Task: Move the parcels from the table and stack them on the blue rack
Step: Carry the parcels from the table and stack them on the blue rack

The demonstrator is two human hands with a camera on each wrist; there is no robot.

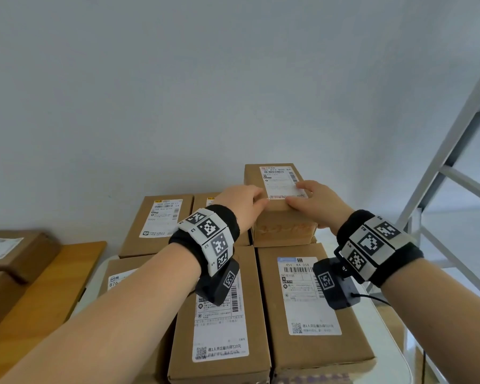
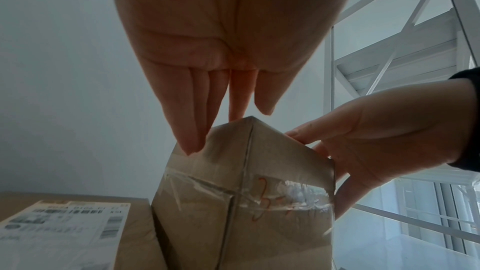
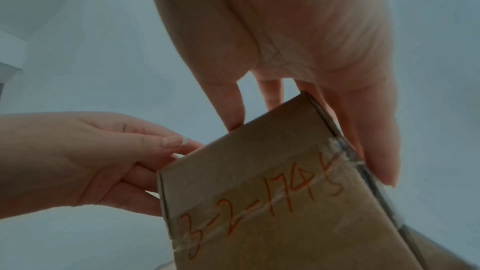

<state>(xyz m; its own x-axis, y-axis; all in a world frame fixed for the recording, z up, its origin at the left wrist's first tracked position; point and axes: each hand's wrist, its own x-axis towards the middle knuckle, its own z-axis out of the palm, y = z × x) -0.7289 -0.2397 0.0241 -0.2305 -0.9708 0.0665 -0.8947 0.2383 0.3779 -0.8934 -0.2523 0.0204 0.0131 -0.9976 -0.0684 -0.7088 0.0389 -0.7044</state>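
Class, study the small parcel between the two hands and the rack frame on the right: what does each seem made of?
Small parcel: brown cardboard, matt, judging by its folded flap edges. It is sealed with glossy clear plastic tape that glints. Rack frame: probably painted metal, with thin, straight, pale bars and a smooth sheen.

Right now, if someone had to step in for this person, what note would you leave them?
Left hand: grips the top left edge of the small box.
Right hand: grips its top right edge, fingers over the label.
The small box is on top of a layer of flat boxes, at the back right. A pale metal frame stands to the right.
Done: that layer is laid; the shelf under it is mostly hidden.
Left: settle this box, then fetch the parcels still on the wooden table at the left.
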